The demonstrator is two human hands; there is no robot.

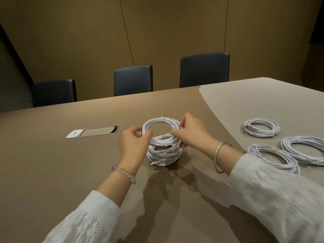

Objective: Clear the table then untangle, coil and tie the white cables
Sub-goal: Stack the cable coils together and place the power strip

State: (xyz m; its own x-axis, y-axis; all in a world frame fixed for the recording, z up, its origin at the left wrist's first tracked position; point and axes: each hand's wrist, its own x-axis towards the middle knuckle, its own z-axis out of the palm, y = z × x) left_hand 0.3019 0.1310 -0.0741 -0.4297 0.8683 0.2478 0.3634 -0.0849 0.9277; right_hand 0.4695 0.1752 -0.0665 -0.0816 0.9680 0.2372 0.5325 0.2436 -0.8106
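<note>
Top coil: the tied round coil of white cable (161, 124) is lifted and tilted above the stack of white cable coils (164, 151), which stands mid-table, well in from every edge.
Left hand: my left hand (133, 144) pinches the top coil's left rim between thumb and curled fingers.
Right hand: my right hand (191, 133) pinches its right rim, the lower fingers touching the stack.
Finished coils: three flat white cable coils (262, 128) (272, 157) (305, 149) lie near the table's right edge.
Open room: the brown smooth tabletop (52, 163) runs bare to my left and toward the near edge.
Far side: a grey cable hatch with white socket (93, 132) lies left of the stack; three dark chairs (133, 80) line the far edge.
</note>
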